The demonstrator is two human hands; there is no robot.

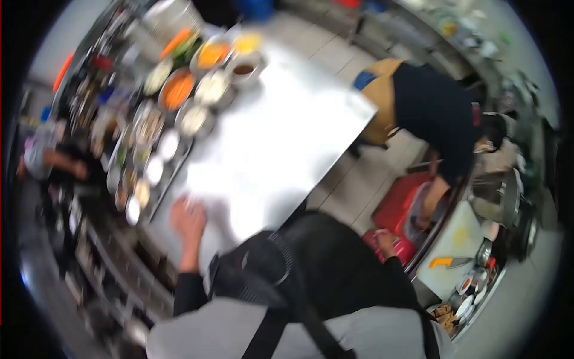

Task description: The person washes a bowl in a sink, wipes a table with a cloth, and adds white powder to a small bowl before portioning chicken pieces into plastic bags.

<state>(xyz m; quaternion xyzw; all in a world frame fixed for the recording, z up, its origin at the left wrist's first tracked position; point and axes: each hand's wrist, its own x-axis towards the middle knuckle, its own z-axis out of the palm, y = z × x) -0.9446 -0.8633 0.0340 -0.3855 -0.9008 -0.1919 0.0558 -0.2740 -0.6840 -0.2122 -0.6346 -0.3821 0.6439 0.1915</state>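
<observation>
My left hand (189, 220) is at the near left edge of the shiny metal table (287, 119), close to the tray of small bowls. Its fingers are blurred, and I cannot make out anything in them. Low at the right, my right hand (387, 244) grips a red bowl (403, 250), its fingers at the rim. That bowl is beside a larger red container (399, 200), into which a co-worker's arm reaches. Several metal bowls stand at the table's far left, among them one of shredded orange food (178, 90) and one of dark liquid (243, 69).
A co-worker (439, 110) in dark clothing bends over right of the table. A white cutting board (451, 251) with an orange-handled knife (449, 262) lies at the right. Small bowls (464, 284) are beside it. Another person (51, 158) is at the far left.
</observation>
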